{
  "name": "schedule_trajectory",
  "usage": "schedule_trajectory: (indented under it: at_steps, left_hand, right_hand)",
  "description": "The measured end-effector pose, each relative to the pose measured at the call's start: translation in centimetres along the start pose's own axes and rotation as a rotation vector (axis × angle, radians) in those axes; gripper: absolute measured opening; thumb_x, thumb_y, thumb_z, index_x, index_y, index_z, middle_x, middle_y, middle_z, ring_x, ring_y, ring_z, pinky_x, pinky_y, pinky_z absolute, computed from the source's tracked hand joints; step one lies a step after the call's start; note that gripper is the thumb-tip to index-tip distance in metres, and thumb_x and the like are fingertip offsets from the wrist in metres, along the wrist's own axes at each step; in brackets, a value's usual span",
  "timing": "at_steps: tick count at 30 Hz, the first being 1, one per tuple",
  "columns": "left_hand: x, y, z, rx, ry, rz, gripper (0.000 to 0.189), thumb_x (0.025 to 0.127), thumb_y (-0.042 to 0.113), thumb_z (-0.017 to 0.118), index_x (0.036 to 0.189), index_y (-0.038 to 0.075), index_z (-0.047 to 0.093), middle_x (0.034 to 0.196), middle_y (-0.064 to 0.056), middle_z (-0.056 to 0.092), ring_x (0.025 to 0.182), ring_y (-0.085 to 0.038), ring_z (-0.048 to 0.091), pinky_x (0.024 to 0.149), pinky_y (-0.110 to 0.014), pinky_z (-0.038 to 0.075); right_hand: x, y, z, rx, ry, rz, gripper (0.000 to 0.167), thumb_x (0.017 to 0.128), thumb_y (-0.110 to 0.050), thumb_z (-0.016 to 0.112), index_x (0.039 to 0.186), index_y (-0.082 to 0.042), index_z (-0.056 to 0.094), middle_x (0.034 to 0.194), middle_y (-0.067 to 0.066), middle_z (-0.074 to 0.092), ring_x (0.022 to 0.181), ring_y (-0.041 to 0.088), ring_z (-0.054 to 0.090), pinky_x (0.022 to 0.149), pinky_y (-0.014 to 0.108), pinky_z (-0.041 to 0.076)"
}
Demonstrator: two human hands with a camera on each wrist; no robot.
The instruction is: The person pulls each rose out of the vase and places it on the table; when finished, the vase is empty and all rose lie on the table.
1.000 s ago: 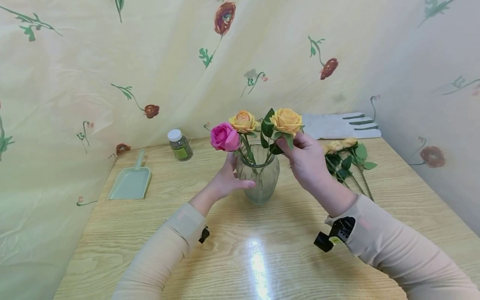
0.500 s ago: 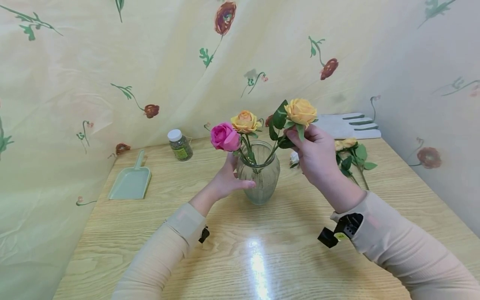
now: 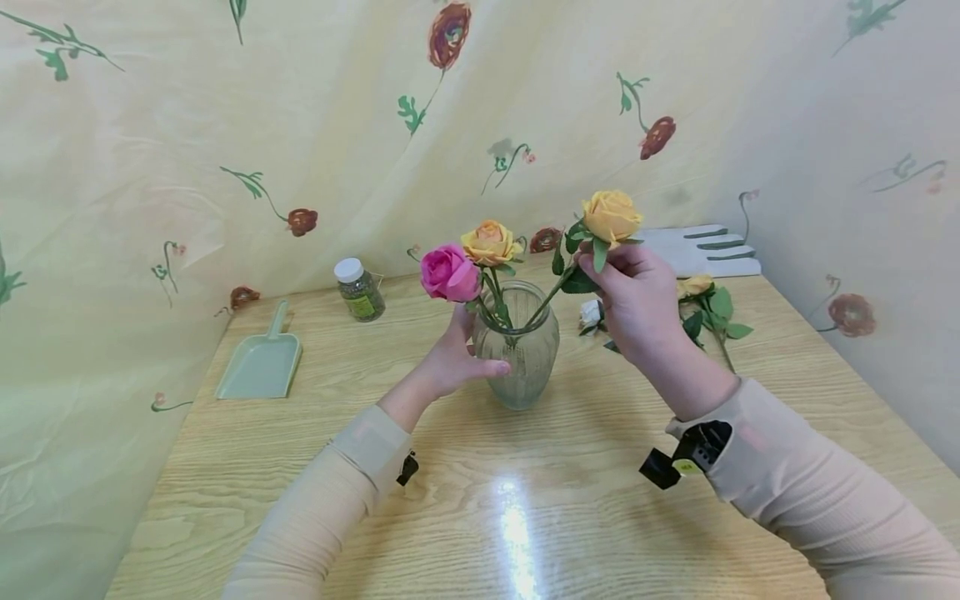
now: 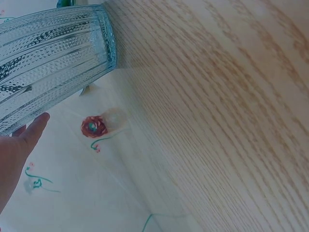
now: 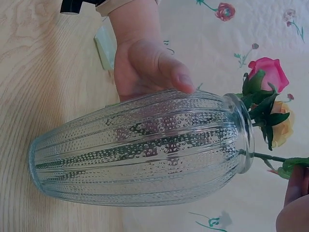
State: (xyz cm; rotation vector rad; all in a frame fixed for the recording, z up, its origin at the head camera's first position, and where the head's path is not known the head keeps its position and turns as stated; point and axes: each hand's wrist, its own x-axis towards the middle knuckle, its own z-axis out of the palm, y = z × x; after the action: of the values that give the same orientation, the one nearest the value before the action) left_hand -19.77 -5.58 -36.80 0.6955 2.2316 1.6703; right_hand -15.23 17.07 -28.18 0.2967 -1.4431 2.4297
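Observation:
A clear ribbed glass vase (image 3: pixel 534 358) stands upright on the wooden table. My left hand (image 3: pixel 450 364) holds its left side, the thumb in front and the fingers behind. Just below the head of a yellow rose (image 3: pixel 612 217), my right hand (image 3: pixel 643 302) pinches the stem, which leans rightward out of the vase mouth. A pink rose (image 3: pixel 450 273) and a yellow-orange rose (image 3: pixel 491 242) stand at the vase's left side. In the right wrist view, the thumb of the left hand (image 5: pixel 149 65) lies along the glass (image 5: pixel 145 159).
Right of the vase lie a white rose (image 3: pixel 591 315) and some yellow roses (image 3: pixel 696 287), partly hidden by my right hand. Behind them is a pale glove (image 3: pixel 697 250). A white-capped jar (image 3: pixel 362 296) and a green dustpan (image 3: pixel 260 367) sit to the left. A flowered sheet hangs behind.
My right hand has moved right and slightly up with the yellow rose, tilting its stem further outward and uncovering the white rose. The left hand and vase stay in place.

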Motion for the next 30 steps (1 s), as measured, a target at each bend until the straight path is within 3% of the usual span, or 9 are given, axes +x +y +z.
schedule_trajectory:
  at_steps: [6, 11, 15, 18, 21, 30]
  left_hand:
    - [0.0, 0.1, -0.1, -0.009, -0.016, -0.022, 0.111, 0.073, 0.014, 0.081, 0.148, 0.026, 0.000, 0.153, -0.005, 0.017, 0.138, -0.025, 0.021, 0.104, -0.052, 0.031]
    - [-0.4, 1.5, -0.1, -0.029, -0.042, -0.034, 0.109, 0.074, 0.009, 0.078, 0.149, 0.018, -0.001, 0.153, -0.010, 0.016, 0.138, -0.026, 0.020, 0.105, -0.051, 0.029]
    - [-1.0, 2.9, -0.1, -0.029, -0.051, -0.024, 0.104, 0.074, 0.006, 0.076, 0.148, 0.012, 0.002, 0.152, -0.012, 0.018, 0.137, -0.028, 0.022, 0.105, -0.051, 0.031]
    - [-1.1, 3.2, 0.0, -0.017, -0.053, -0.021, 0.103, 0.074, 0.006, 0.075, 0.148, 0.012, 0.003, 0.150, -0.012, 0.020, 0.135, -0.028, 0.025, 0.104, -0.050, 0.032]
    - [-1.1, 3.1, 0.0, -0.012, -0.053, -0.026, 0.103, 0.074, 0.006, 0.075, 0.148, 0.012, 0.003, 0.149, -0.013, 0.021, 0.135, -0.028, 0.027, 0.103, -0.050, 0.033]
    - [-0.1, 0.3, 0.1, -0.003, -0.023, -0.023, 0.107, 0.072, 0.011, 0.080, 0.148, 0.021, 0.005, 0.150, -0.006, 0.021, 0.135, -0.025, 0.026, 0.102, -0.048, 0.035]
  right_hand:
    - [0.1, -0.3, 0.0, 0.031, -0.002, -0.009, 0.008, 0.084, 0.002, 0.064, 0.090, -0.003, 0.066, 0.091, 0.006, 0.065, 0.091, 0.016, 0.061, 0.085, 0.023, 0.049]
    - [0.3, -0.6, -0.2, 0.069, 0.013, -0.023, 0.008, 0.083, 0.002, 0.066, 0.090, -0.002, 0.067, 0.091, 0.007, 0.065, 0.090, 0.018, 0.061, 0.083, 0.023, 0.049]
    - [0.7, -1.1, -0.5, 0.135, 0.032, -0.053, 0.007, 0.081, 0.005, 0.067, 0.086, 0.000, 0.067, 0.089, 0.009, 0.066, 0.086, 0.020, 0.062, 0.072, 0.020, 0.051]
    - [0.9, -1.5, -0.7, 0.167, 0.052, -0.062, 0.006, 0.081, 0.006, 0.067, 0.083, 0.000, 0.066, 0.087, 0.009, 0.066, 0.083, 0.019, 0.064, 0.059, 0.018, 0.049]
    - [0.9, -1.8, -1.1, 0.209, 0.067, -0.063, 0.006, 0.081, 0.008, 0.066, 0.083, 0.002, 0.065, 0.086, 0.010, 0.066, 0.082, 0.019, 0.064, 0.057, 0.018, 0.049]
    - [1.1, -2.3, -2.0, 0.327, 0.094, -0.064, 0.010, 0.081, 0.013, 0.063, 0.077, 0.004, 0.061, 0.088, 0.012, 0.065, 0.081, 0.021, 0.065, 0.065, 0.024, 0.055]
